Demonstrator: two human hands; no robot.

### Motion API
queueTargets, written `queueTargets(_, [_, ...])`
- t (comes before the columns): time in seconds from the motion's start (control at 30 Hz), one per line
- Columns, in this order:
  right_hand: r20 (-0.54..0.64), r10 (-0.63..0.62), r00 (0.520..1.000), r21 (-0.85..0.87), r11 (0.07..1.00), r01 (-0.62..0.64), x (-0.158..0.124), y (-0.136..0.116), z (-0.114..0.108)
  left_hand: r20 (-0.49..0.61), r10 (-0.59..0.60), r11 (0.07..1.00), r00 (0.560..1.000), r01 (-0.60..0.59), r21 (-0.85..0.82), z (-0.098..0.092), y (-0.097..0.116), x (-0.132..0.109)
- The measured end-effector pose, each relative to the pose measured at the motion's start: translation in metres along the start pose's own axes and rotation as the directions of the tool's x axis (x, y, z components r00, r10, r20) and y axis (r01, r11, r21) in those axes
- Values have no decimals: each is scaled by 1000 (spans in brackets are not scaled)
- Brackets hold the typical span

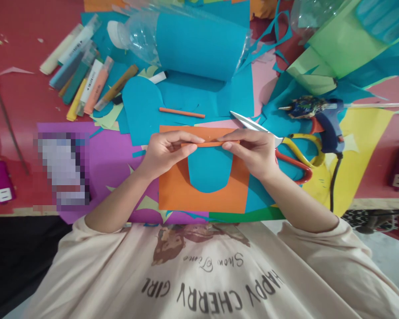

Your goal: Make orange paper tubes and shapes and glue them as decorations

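Note:
Both hands pinch a narrow orange paper strip (213,144), which looks rolled or folded and lies level between them. My left hand (166,150) has its thumb and fingertips on the left end. On the right end, the thumb and fingers of my right hand (254,150) are closed. Just below the strip is a blue paper piece (210,170) with a rounded bottom; whether the strip touches it I cannot tell. Under it lies an orange sheet (202,202). A thin orange paper stick (181,112) rests beyond the hands on blue paper.
Scissors (286,141) with yellow and red handles lie beside my right hand, near a blue glue gun (330,124) with a cord. A plastic bottle (199,42) wrapped in blue paper lies at the back. Several markers (93,84) lie back left; a blurred phone-like object (63,170) sits left.

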State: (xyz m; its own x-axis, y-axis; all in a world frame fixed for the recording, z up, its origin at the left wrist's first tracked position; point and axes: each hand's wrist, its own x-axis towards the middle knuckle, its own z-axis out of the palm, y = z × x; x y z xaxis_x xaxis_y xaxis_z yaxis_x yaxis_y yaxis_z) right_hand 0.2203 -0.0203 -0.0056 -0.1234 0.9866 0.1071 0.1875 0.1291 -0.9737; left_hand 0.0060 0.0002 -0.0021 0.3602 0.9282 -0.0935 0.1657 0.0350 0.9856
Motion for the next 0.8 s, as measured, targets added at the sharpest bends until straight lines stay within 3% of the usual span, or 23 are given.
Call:
queueTargets(0.3, [-3, 54, 999, 28, 998, -54, 1, 2, -2, -134, 78, 995, 988, -68, 73, -1, -1, 1])
queueTargets(0.8, [-31, 15, 999, 7, 1000, -14, 1, 4, -1, -138, 95, 990, 986, -79, 113, -3, -2, 1])
